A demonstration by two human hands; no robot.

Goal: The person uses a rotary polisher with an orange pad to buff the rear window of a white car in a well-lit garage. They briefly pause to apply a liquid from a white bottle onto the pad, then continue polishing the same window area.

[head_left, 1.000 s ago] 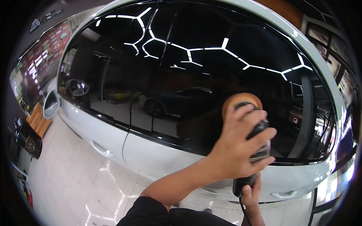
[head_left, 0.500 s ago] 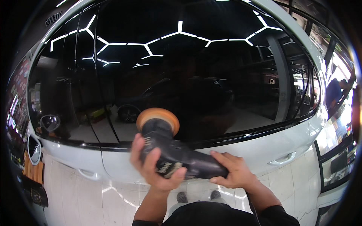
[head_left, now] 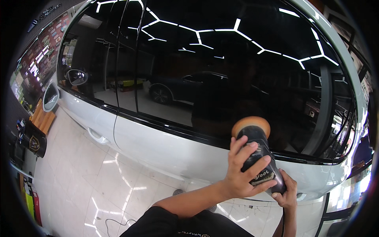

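My left hand point(head_left: 240, 170) is wrapped round the body of a black power polisher point(head_left: 253, 138), its fingers spread across the housing near the head. Farther down, my right hand point(head_left: 289, 190) grips the rear handle. The round orange pad point(head_left: 239, 125) faces the dark side window point(head_left: 213, 98) of a white car point(head_left: 154, 146) and appears to lie against the lower part of the glass. Its contact face is hidden. From under my right hand a black cord point(head_left: 283, 221) hangs down.
Black trim point(head_left: 177, 134) runs below the glass. A door handle point(head_left: 96, 135) and a side mirror point(head_left: 51, 97) stick out on the left. Below is a pale tiled floor point(head_left: 79, 177) with a cable point(head_left: 108, 226) on it. A wooden stand point(head_left: 42, 119) stands far left.
The polisher and both my hands have moved to the right along the window's lower edge. The polisher now points more steeply up. My view has shifted, so the car sits differently in it.
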